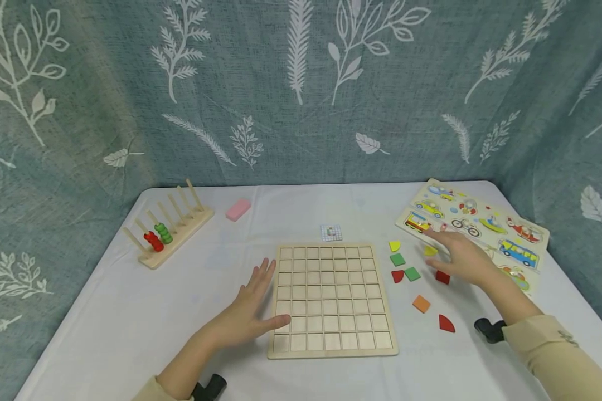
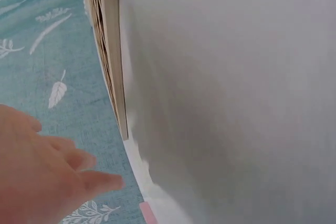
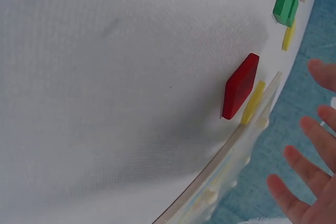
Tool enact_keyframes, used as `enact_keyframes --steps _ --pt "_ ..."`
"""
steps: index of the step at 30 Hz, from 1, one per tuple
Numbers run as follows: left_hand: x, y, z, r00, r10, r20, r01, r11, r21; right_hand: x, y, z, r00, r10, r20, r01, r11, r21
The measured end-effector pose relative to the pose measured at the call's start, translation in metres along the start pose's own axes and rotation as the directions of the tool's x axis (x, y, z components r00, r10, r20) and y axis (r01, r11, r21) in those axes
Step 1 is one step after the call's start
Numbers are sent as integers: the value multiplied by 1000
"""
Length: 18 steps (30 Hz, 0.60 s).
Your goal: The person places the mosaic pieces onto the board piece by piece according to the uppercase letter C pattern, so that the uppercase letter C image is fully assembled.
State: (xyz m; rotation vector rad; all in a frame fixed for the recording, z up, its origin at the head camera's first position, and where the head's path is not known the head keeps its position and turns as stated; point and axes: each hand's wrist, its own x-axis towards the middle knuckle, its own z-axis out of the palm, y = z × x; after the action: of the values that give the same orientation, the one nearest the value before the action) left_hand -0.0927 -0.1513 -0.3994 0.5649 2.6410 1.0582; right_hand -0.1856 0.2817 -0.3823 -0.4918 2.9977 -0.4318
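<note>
A wooden grid board (image 1: 333, 353) lies flat in the middle of the table. My left hand (image 1: 243, 317) is at its left side, fingers spread and straight, the thumb overlapping the board's left edge in the head view. My right hand (image 1: 464, 256) reaches over the loose pieces on the right with loosely extended fingers and holds nothing. Below it are a red square (image 1: 442, 277) and a yellow piece (image 1: 430, 250). In the right wrist view its fingers (image 3: 310, 174) are apart, away from the red square (image 3: 241, 86).
Green squares (image 1: 412, 273), an orange square (image 1: 421, 303) and red quarter-rounds (image 1: 446, 323) lie right of the board. Picture puzzle boards (image 1: 486, 242) lie back right, a small patterned card (image 1: 331, 233) behind the grid. A peg rack (image 1: 180, 236) and pink block (image 1: 238, 210) are at left.
</note>
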Motion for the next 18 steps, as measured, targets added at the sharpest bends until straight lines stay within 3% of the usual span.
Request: enact_keyframes --steps 5,12,18 --pt "-1 0 1 999 -22 44 24 999 -45 1 1 1 999 26 23 -26 1000 7" --pt "-3 -2 6 993 -68 95 72 997 -41 1 2 3 997 62 48 -63 998 22" --pt "-4 -2 9 995 -48 87 52 998 -43 4 4 6 998 52 38 -53 998 27"
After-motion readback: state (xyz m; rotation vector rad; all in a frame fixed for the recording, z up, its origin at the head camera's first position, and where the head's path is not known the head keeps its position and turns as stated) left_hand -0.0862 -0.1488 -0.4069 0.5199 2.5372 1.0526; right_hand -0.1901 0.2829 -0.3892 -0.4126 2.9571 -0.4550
